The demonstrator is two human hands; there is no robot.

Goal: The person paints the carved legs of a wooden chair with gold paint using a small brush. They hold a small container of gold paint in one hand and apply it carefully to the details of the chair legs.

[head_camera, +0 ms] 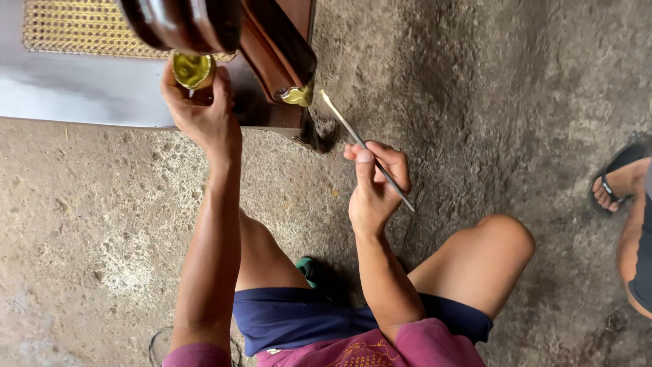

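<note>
The right hand point(373, 187) pinches a thin stick point(367, 149) (tip toward the chair leg point(282, 54)); the left hand point(200, 109) grips the brass cap point(192, 69) beside that leg.

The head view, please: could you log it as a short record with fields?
Left hand: grips a gold cap on a dark wooden leg
Right hand: holds a thin brush, tip toward a second cap
Surface: rough concrete floor
Nearby: another person's sandalled foot
</note>
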